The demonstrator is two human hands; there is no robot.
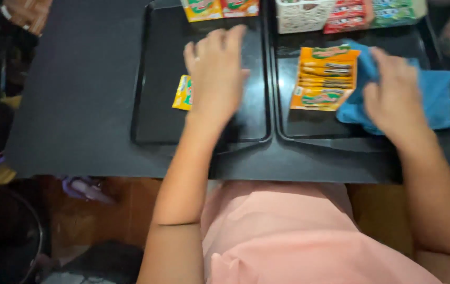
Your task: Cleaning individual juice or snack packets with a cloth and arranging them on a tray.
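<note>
Left hand (215,73), fingers spread and released, lies flat on a yellow packet (183,93) in the left black tray (146,126). Right hand (393,94) presses a blue cloth (438,100) beside an orange packet strip (325,79), centre-right; whether those fingers grip is unclear. More packets (220,8) wait along the top edge.

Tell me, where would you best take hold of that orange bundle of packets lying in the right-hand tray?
Probably by the near-left corner of the orange bundle, coming from the left. It lies flat, slightly tilted, and that side faces bare tray. Its right edge sits against the blue cloth under the right hand, so a grip there would likely catch fabric.
</note>
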